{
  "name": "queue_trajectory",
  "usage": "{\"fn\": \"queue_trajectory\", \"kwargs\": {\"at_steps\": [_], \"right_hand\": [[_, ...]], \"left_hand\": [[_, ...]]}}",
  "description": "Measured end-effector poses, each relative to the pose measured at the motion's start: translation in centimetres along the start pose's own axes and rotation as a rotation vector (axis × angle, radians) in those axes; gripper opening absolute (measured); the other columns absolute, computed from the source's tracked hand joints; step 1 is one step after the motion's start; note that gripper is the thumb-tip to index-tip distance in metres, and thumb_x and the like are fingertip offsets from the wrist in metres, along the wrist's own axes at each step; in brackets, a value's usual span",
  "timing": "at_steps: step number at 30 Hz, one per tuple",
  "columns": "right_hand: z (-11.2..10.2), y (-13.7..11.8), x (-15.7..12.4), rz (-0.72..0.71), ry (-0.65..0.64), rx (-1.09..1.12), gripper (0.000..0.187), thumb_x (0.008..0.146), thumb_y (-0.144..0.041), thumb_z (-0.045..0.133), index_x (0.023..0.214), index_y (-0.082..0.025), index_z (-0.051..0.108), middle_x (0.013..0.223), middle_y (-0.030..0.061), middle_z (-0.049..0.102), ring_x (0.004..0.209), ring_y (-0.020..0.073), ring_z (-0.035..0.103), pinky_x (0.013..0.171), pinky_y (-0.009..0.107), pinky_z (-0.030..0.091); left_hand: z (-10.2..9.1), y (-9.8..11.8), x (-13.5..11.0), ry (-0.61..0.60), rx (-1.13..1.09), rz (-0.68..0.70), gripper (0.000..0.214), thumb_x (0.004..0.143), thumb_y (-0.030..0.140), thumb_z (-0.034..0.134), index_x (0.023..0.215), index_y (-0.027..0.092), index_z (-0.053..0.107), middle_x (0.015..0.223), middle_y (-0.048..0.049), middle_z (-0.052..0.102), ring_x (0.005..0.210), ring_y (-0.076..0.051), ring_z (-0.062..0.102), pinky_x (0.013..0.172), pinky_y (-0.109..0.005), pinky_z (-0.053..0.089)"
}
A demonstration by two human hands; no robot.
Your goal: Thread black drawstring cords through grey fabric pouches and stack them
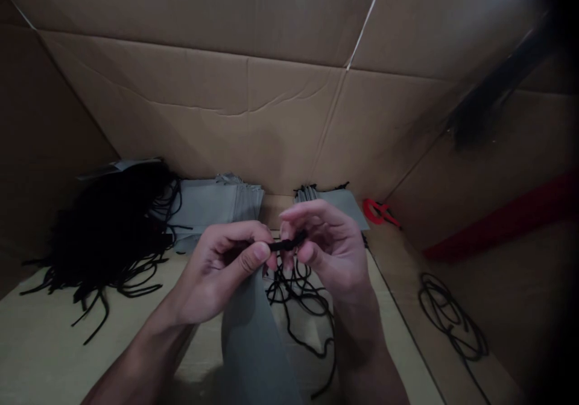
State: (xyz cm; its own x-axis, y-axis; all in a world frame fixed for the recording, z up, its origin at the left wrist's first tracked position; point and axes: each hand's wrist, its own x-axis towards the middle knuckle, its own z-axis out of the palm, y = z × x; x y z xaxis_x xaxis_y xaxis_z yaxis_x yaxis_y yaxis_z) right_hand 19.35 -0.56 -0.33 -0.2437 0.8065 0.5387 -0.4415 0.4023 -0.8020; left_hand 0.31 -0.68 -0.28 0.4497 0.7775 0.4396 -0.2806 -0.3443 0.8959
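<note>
Fingers (261, 252) of both hands are pressed together in a pinch on a short length of black cord (286, 245), held up above the middle of the surface (45, 332). The left hand (217, 272) grips the cord between thumb and curled fingers, and the right hand (332, 251) closes on it from the opposite side, so the two pinches nearly meet. The step in hand is close fingerwork on this one stretch of cord.

Directly below the cord, a grey fabric panel (251, 345) runs toward the person, its top end hidden behind the left hand. A loose tangle of black cord (301, 296) lies just right of that panel. Beyond the held cord sit a stack of grey fabric panels (217, 205) and a smaller grey stack (332, 203). Farther left of it lies a large heap of black cords (108, 230); to its right are a red-handled tool (377, 211), perhaps scissors, and a coiled black cord (452, 314). A cardboard wall (226, 116) rises behind everything.
</note>
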Motion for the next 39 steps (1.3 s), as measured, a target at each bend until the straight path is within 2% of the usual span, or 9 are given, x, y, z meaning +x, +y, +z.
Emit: {"fn": "queue_trajectory", "kwargs": {"at_steps": [5,12,17,22,24,27,30,34,39], "right_hand": [[-0.5,-1.5,-0.5,-0.112,0.106,-0.322,0.029,0.087,-0.024,0.09,0.115,-0.028,0.082,0.096,0.0,0.074,0.073,0.0114,0.072,0.067,0.022,0.063],[-0.6,-1.4,-0.5,-0.178,0.128,-0.53,0.016,0.095,-0.014,0.079,0.103,-0.027,0.082,0.089,-0.0008,0.077,0.071,0.0117,0.072,0.065,0.024,0.061],[-0.7,-1.2,-0.4,-0.248,0.148,-0.546,0.014,0.095,-0.01,0.077,0.095,-0.024,0.08,0.082,-0.0006,0.075,0.072,0.0132,0.069,0.062,0.026,0.054],[-0.7,-1.2,-0.4,-0.271,0.216,-0.536,0.016,0.098,-0.013,0.072,0.087,-0.023,0.076,0.077,-0.0007,0.07,0.068,0.0127,0.065,0.059,0.025,0.052],[-0.8,-1.4,-0.3,-0.196,0.173,-0.489,0.004,0.095,-0.021,0.08,0.093,-0.023,0.078,0.082,-0.0001,0.072,0.072,0.0128,0.067,0.062,0.024,0.056],[-0.9,-1.5,-0.3,-0.075,0.018,-0.4,0.03,0.082,-0.029,0.095,0.107,-0.025,0.078,0.094,0.0006,0.075,0.083,0.0151,0.073,0.07,0.024,0.061],[-0.9,-1.2,-0.2,-0.072,-0.047,-0.398,0.019,0.088,-0.019,0.087,0.104,-0.025,0.077,0.09,-0.0017,0.074,0.075,0.0115,0.072,0.067,0.022,0.06],[-0.5,-0.5,-0.2,-0.152,0.016,-0.442,0.014,0.091,-0.01,0.08,0.094,-0.023,0.076,0.084,-0.0027,0.072,0.072,0.0102,0.07,0.067,0.021,0.057],[0.2,-0.4,-0.2,-0.053,0.107,-0.232,0.014,0.085,-0.027,0.091,0.087,-0.023,0.078,0.079,-0.0013,0.07,0.069,0.0114,0.065,0.06,0.022,0.053]], "left_hand": [[-0.7,0.0,0.0,0.061,0.196,-0.017,0.028,0.105,0.039,0.068,0.087,0.02,0.078,0.074,-0.0006,0.065,0.066,-0.011,0.052,0.059,-0.024,0.041],[-0.8,0.1,0.1,0.054,0.307,-0.005,0.03,0.106,0.04,0.066,0.087,0.021,0.078,0.072,-0.0006,0.066,0.066,-0.012,0.053,0.06,-0.024,0.041],[-0.7,0.3,0.2,0.072,0.4,0.028,0.027,0.105,0.036,0.066,0.086,0.022,0.078,0.071,-0.0007,0.069,0.063,-0.013,0.054,0.056,-0.024,0.041],[0.0,0.4,0.2,0.103,0.5,0.169,0.022,0.102,0.024,0.067,0.082,0.021,0.076,0.068,0.0007,0.069,0.06,-0.013,0.058,0.056,-0.024,0.043],[0.2,0.4,0.2,0.099,0.532,0.183,0.023,0.102,0.023,0.067,0.081,0.02,0.075,0.065,0.0011,0.067,0.057,-0.012,0.056,0.054,-0.024,0.041],[0.3,0.5,0.3,0.075,0.565,0.151,0.027,0.103,0.025,0.064,0.078,0.018,0.072,0.063,0.0017,0.063,0.055,-0.01,0.051,0.051,-0.023,0.036],[0.3,0.8,0.4,0.051,0.564,0.128,0.028,0.104,0.024,0.061,0.078,0.018,0.069,0.06,0.0044,0.055,0.054,-0.009,0.045,0.05,-0.021,0.034],[0.4,0.9,0.4,0.054,0.58,0.171,0.024,0.103,0.02,0.062,0.08,0.018,0.069,0.061,0.0054,0.053,0.054,-0.008,0.043,0.05,-0.02,0.033],[0.5,0.3,0.2,0.097,0.579,0.3,0.017,0.101,0.015,0.066,0.085,0.019,0.07,0.067,0.0032,0.062,0.059,-0.01,0.052,0.056,-0.023,0.04]]}}
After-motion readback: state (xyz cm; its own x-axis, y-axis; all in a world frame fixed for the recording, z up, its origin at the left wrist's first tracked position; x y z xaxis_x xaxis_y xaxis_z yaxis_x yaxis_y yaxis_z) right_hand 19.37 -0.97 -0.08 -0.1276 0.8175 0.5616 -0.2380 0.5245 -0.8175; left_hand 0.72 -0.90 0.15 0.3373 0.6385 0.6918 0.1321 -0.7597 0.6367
